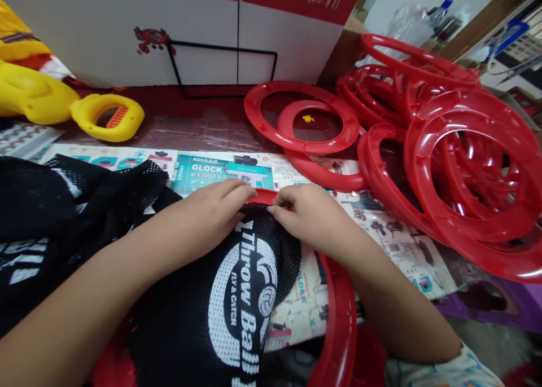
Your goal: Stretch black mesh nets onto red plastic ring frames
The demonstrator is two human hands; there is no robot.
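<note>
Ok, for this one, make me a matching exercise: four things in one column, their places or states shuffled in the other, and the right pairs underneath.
Column one
1. Printed black mesh
2. Yellow handle
3. Heaped red rings
4. Small yellow piece

Column two
A. On the right side of the view
B. Seen through the openings of two overlapping red rings
C. Touched by the left hand and the right hand
D. On the left side, with an orange ridged strip

Pairs: 1-C, 2-D, 3-A, 4-B

I count my two hands (218, 209), one printed mesh (249, 291), one red ring (341, 319) partly under it, two rings (311, 145) behind, one wire frame (224, 47); the piled rings (417, 167) overlap uncountably.
</note>
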